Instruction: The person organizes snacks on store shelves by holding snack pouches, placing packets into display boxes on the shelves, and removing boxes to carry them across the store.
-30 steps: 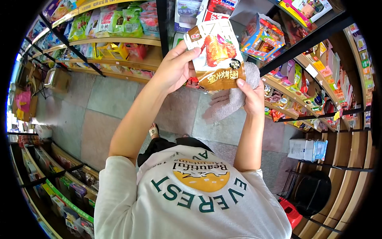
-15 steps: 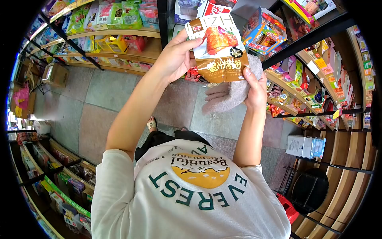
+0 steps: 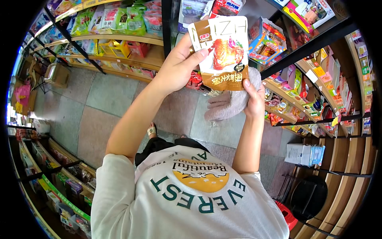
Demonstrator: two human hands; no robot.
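Note:
A brown and white snack packet [image 3: 226, 55], printed with a picture of roasted meat, is held up in front of my chest. My left hand [image 3: 181, 63] grips its left edge, thumb on the front face and the other fingers behind. Near the packet's lower right corner my right hand [image 3: 254, 95] is closed, its thumb against the corner. That same hand also holds a fuzzy grey glove [image 3: 230, 106], which hangs below and behind the packet with its fingers dangling to the left.
Bagged sweets [image 3: 127, 20] fill the wooden shelves at upper left. A box of snacks [image 3: 267, 42] stands on the dark shelf beyond my right hand. At right are a black round stool [image 3: 309, 198] and a white-blue package [image 3: 304, 154]; a cardboard box [image 3: 57, 75] sits far left on the tiled floor.
The packet has shifted slightly right and tilted so its top leans further away. My left hand has moved a little with it, and the glove has dropped slightly.

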